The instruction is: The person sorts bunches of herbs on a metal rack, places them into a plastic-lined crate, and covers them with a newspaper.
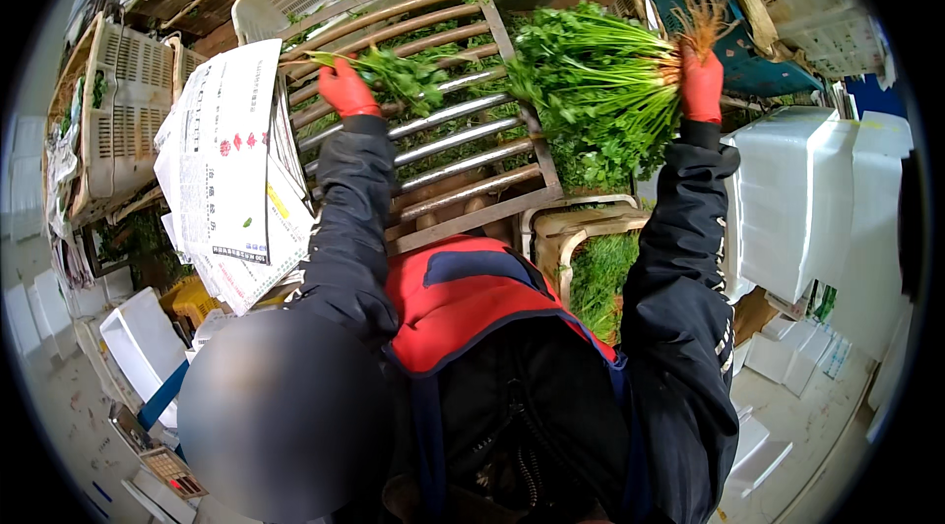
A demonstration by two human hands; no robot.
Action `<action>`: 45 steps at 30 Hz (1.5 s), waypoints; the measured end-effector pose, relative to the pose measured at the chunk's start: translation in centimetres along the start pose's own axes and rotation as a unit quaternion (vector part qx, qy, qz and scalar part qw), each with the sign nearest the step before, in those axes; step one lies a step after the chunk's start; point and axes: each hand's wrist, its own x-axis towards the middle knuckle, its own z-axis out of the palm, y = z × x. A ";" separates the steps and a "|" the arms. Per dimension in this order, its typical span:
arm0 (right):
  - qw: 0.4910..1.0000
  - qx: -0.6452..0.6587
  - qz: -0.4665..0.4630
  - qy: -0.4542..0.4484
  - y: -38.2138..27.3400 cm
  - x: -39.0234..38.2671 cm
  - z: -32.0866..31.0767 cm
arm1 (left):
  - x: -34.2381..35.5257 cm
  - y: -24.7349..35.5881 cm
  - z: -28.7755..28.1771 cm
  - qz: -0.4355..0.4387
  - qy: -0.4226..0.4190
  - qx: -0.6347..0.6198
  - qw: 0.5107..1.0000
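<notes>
My left hand, in a red glove, pinches a small leafy green sprig by its stems over a slatted metal rack. Loose leaves show between and under the bars. My right hand, also red-gloved, grips a large bunch of leafy herbs near its reddish stem bases, with the pale roots sticking up beyond the fist. The bunch's leaves spread leftward to the rack's right edge. A stack of printed paper sheets lies just left of the rack.
Slotted plastic crates stand at left and behind the rack. A dark teal container sits at upper right, above white foam boxes. A crate of fine greens is below the rack's right corner. More foam boxes sit lower left.
</notes>
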 end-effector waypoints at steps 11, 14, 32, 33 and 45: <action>0.940 0.041 -0.015 -0.339 -11.5 -1.3 -3.1 | 6.1 19.0 -4.7 0.311 -0.107 -0.036 0.944; 0.844 0.005 0.024 -0.536 -14.7 -3.2 3.3 | 6.8 21.2 -7.3 0.182 -0.209 -0.148 0.949; 0.893 -0.167 -0.265 -0.323 -11.2 -8.9 26.6 | -2.1 16.3 -14.2 -0.084 -0.299 -0.325 0.893; 0.909 -0.137 -0.280 -0.278 -13.4 -9.2 24.6 | -2.3 16.3 -14.1 -0.089 -0.307 -0.332 0.888; 0.829 0.342 0.138 -0.421 -21.8 -15.0 17.2 | -6.3 16.6 -10.0 -0.134 -0.329 -0.088 0.931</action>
